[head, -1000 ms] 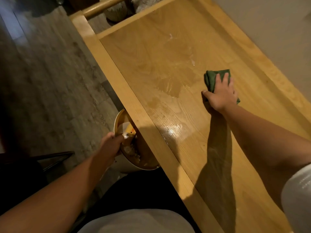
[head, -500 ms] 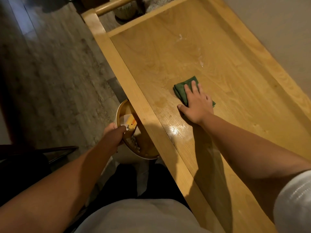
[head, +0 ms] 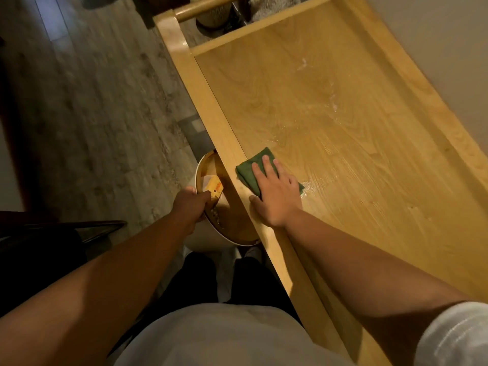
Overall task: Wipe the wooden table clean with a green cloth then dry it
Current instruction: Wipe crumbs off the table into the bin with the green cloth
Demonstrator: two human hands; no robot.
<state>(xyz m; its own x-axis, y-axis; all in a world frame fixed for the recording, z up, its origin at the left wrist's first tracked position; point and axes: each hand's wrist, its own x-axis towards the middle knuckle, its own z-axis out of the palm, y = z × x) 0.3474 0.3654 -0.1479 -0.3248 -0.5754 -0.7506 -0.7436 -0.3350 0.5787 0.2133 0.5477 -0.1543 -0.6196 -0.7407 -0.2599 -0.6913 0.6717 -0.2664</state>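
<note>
Green cloth [head: 252, 167] lies flat under our spread right fingers [head: 266, 165], now dragged to the surface's [head: 369, 167] near edge; left hand [head: 191, 204] grips the bin [head: 208, 233] rim below, so crumbs look ready to drop

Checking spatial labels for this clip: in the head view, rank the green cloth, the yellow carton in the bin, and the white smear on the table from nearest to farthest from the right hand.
1. Green cloth: under the right hand.
2. Yellow carton: to its left, inside the bin.
3. White smear: far up the table.
</note>
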